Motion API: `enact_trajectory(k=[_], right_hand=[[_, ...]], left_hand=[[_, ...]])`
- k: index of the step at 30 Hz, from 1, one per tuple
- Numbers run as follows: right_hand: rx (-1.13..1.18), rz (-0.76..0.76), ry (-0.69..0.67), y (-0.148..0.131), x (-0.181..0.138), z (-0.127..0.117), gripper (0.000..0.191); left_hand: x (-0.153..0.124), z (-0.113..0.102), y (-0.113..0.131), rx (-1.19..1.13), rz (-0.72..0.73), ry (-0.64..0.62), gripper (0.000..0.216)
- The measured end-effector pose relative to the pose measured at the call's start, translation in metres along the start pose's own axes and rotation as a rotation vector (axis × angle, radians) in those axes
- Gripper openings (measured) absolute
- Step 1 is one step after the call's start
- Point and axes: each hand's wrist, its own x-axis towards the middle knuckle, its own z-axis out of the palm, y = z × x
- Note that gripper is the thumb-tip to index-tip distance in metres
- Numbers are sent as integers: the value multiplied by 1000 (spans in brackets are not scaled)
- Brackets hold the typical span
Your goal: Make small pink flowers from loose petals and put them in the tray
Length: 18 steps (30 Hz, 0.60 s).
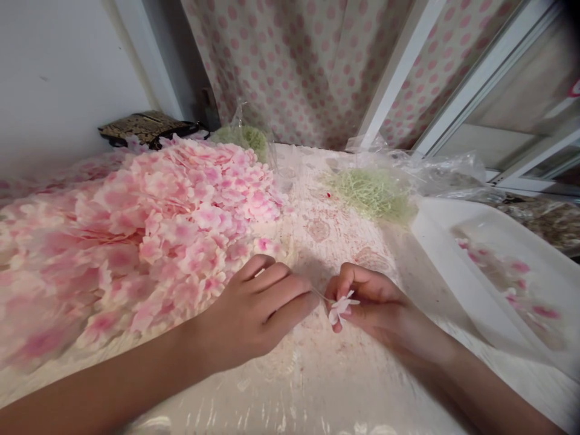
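Observation:
Above the middle of the table, my right hand point(369, 296) pinches a small pale artificial flower point(343, 307), its petals spread at the fingertips. From it a thin stem point(321, 295) runs left to the closed fingers of my left hand point(267, 302). The left fingertips are turned down and partly hidden, and a bit of something white shows between two of its fingers. Beside and behind my left hand lies a large heap of pink and white artificial flowers point(181, 187), with thin pink stems showing among the petals.
On the right stands a white tray point(435, 254) with several pink and white blossoms point(521, 284) inside. Light green stems point(376, 190) lie in clear plastic at the back. A snakeskin-patterned bag point(145, 125) sits behind the heap. A plastic-covered, patterned cloth point(290, 386) covers the table.

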Motion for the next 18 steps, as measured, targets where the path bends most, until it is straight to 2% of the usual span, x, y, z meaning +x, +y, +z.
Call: enact_trajectory(k=[3, 7, 9, 11, 13, 16, 18], right_hand=[[47, 20, -7, 0, 0, 1, 14], [-3, 37, -1, 2, -2, 1, 12], [-39, 45, 18, 2, -3, 1, 12], [-68, 51, 33, 1, -3, 2, 13], [-104, 63, 12, 0, -4, 2, 13], [-171, 116, -107, -5, -6, 3, 14], [-258, 165, -194, -11, -9, 2, 12]], left_hand=[[0, 2, -1, 9, -33, 2, 17], [1, 3, -1, -24, -67, 83, 14], [1, 2, -1, -118, -97, 107, 12], [2, -1, 1, -326, -129, 82, 14], [4, -5, 5, -665, -224, -21, 17], [7, -10, 10, -1185, -472, -263, 18], [8, -12, 12, -1353, -575, -407, 17]])
